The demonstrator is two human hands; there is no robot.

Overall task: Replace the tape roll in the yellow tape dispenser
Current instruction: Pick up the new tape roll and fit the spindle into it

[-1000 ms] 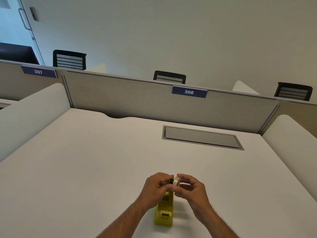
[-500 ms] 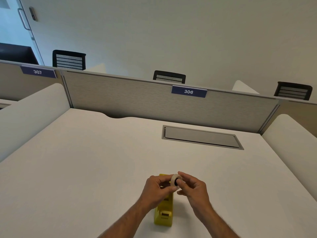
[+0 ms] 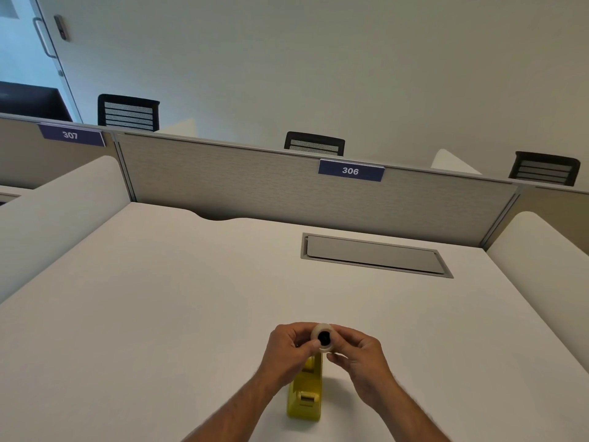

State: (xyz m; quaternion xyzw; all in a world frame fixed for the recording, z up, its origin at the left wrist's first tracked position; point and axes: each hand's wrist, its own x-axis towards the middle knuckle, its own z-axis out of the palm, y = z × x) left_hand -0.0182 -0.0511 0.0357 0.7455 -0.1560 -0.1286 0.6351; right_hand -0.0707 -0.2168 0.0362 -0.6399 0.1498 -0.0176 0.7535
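A yellow tape dispenser (image 3: 305, 397) stands on the white desk (image 3: 178, 307) near its front edge, its far end hidden behind my hands. Just above that far end I hold a small whitish tape roll (image 3: 323, 337) with a black core, its open face turned toward me. My left hand (image 3: 290, 349) pinches the roll's left side with thumb and fingers. My right hand (image 3: 358, 357) grips its right side from behind.
A grey flush cable hatch (image 3: 374, 255) is set into the desk at the back right. A fabric partition (image 3: 255, 186) labelled 306 closes the far edge, and rounded white dividers (image 3: 47, 215) flank both sides. Black chair backs show beyond the partition.
Both hands have lifted the tape roll a little off the dispenser and turned it, so its black core now faces me.
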